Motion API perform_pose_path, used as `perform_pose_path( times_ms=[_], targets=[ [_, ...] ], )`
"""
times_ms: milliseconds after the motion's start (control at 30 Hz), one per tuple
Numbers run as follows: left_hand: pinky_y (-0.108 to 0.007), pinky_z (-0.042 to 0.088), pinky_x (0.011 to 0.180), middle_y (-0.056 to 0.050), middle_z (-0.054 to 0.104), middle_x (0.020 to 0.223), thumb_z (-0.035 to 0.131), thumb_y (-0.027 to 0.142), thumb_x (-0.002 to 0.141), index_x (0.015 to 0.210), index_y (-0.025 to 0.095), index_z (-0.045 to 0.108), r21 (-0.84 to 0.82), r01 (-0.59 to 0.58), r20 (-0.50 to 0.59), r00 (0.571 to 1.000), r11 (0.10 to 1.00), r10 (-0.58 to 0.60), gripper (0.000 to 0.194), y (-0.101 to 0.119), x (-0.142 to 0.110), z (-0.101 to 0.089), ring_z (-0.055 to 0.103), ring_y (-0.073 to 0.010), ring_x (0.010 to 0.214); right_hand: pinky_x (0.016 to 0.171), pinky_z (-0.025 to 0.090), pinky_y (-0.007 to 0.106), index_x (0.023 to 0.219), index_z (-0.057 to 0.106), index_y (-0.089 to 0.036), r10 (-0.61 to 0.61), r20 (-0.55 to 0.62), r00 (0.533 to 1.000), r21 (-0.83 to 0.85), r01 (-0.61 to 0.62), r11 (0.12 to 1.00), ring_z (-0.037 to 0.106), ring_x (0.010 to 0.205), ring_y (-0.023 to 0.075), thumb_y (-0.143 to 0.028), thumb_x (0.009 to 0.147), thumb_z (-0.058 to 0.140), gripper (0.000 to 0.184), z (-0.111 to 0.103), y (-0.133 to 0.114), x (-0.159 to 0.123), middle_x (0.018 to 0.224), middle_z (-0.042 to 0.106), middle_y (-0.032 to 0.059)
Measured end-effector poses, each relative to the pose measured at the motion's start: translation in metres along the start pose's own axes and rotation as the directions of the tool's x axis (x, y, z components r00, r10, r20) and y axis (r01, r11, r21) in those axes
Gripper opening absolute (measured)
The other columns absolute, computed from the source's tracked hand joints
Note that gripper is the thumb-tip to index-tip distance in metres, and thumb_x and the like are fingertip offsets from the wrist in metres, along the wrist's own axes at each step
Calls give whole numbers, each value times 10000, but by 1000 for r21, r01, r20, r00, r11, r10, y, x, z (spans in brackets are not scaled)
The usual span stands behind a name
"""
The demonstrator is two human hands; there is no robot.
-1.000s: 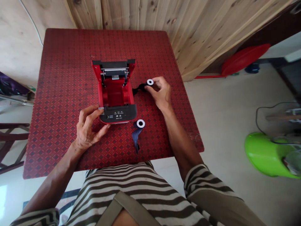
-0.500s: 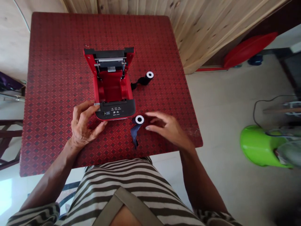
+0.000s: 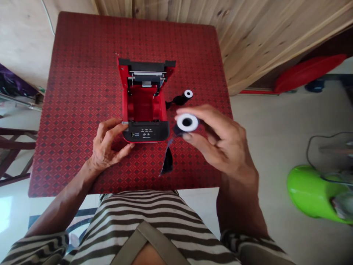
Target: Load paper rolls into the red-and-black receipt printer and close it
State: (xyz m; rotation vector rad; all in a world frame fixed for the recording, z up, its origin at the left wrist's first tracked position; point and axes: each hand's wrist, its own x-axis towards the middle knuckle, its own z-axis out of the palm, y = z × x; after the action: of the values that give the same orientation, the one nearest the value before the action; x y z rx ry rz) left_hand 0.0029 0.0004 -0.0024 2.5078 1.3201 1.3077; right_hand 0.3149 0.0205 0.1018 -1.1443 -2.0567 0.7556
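A red and black label printer [image 3: 145,131] stands on the table with its lid [image 3: 146,70] raised and its red compartment [image 3: 143,106] bare inside. My left hand [image 3: 109,145] grips the printer's front left corner, fingers on the top panel and thumb along the front edge. To the right of the printer, my right hand [image 3: 220,138] holds a dark ribbon roll [image 3: 187,122] with a white core, lifted off the table. The roll's loose tail [image 3: 167,161] hangs down. A second dark ribbon roll [image 3: 183,98] lies beside the printer, its loose strip reaching the printer's side.
The table [image 3: 82,73] has a red patterned cover and stands against a wood-panelled wall [image 3: 176,13]. A green plastic stool or bin [image 3: 306,195] sits on the floor to the right, near a cable. Dark wooden furniture [image 3: 16,147] is at the left.
My right hand has closed on the nearer ribbon roll and raised it from the table. My left hand stays on the printer. The whole view has shifted slightly.
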Motion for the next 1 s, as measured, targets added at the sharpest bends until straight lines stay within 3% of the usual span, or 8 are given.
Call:
perform_pose_path(
  times_ms=[67,167,300,467,767,867,1000],
  targets=[
    [-424,672,1010,-114,699,1339,817,457,947,1527,269,551,1,6,0,1000,1000,-6,666,0,-1,1,732,-264,1207,1138,577,548,1386,707,-326,-98,37,995,-166,102,981,720,1258,313,-212,1028,671,377,8,-6,30,1328,773,65],
    [-421,674,1015,-98,696,1348,803,478,957,1544,301,539,-14,25,9,1000,1000,-25,668,0,-3,1,739,-257,1196,1145,551,565,1380,697,-270,-138,141,980,-288,174,942,694,1261,320,-117,1015,631,402,37,-3,65,1287,768,83],
    [-409,675,1017,-108,689,1352,795,481,968,1553,292,523,-5,37,26,999,999,-37,672,2,-5,1,732,-251,1215,1058,568,473,1166,748,-194,-70,259,963,-399,173,900,713,1142,293,-30,991,607,278,62,2,86,1128,785,102],
    [-429,689,993,-104,684,1352,757,515,987,1539,300,520,15,52,41,998,999,-52,639,3,-6,1,742,-260,1203,906,566,397,1023,756,-174,19,345,938,-523,175,834,744,980,269,-9,987,577,246,70,4,99,1025,806,110],
    [-397,691,992,-122,680,1354,779,471,982,1561,279,521,-36,32,36,999,999,-31,663,3,-4,0,728,-257,1225,848,572,424,997,799,-192,116,389,914,-561,135,817,757,878,294,-88,963,675,165,80,15,114,904,820,106],
    [-402,694,981,-114,688,1343,776,477,984,1561,285,522,-33,30,34,999,999,-29,659,3,-3,0,734,-256,1212,903,580,415,1041,799,-193,58,401,914,-474,152,867,766,935,278,-62,964,649,213,75,15,111,956,833,99],
    [-401,694,974,-111,697,1334,773,479,985,1546,292,523,-12,29,36,999,999,-29,643,3,-2,0,741,-252,1195,1048,574,418,1222,798,-209,-57,386,921,-282,177,943,776,1113,240,-7,991,506,424,50,9,98,1199,842,76]
  ],
)
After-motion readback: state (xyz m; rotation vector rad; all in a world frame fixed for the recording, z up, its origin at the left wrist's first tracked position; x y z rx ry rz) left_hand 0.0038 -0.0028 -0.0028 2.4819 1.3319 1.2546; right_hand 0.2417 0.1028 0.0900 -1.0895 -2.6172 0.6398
